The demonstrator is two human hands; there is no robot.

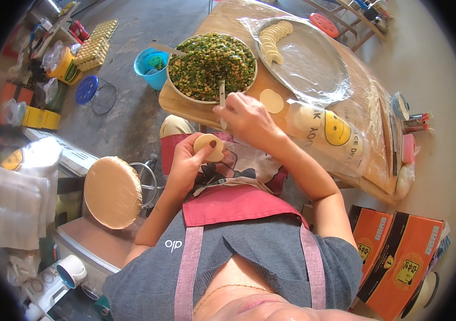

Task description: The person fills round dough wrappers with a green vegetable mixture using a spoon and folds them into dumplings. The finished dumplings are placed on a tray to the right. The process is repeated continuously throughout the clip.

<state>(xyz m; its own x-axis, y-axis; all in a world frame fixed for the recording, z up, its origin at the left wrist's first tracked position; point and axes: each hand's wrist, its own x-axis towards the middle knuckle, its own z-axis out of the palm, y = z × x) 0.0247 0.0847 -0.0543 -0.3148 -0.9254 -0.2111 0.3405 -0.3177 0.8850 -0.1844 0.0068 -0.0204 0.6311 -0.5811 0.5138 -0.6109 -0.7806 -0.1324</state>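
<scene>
My left hand (189, 154) holds a round, flat dough wrapper (207, 145) above my lap, the thumb lying across its face. My right hand (248, 116) grips the pale handle of a flat utensil (222, 94), whose far end rests in the chopped green filling (212, 60). That filling is heaped in a wide, pale-rimmed bowl (179, 96) at the table's near left corner. A second flat utensil (167, 49) leans over the bowl's left rim. Beside my right hand, flat dough wrappers (271, 100) lie on the wooden table.
A film-lined round metal tray (312, 68) carries a curved row of folded dumplings (270, 40). A printed plastic bag (336, 132) covers pale dough near my right forearm. A blue bucket (151, 70) stands left of the bowl; a round-topped stool (113, 192) is by my left elbow.
</scene>
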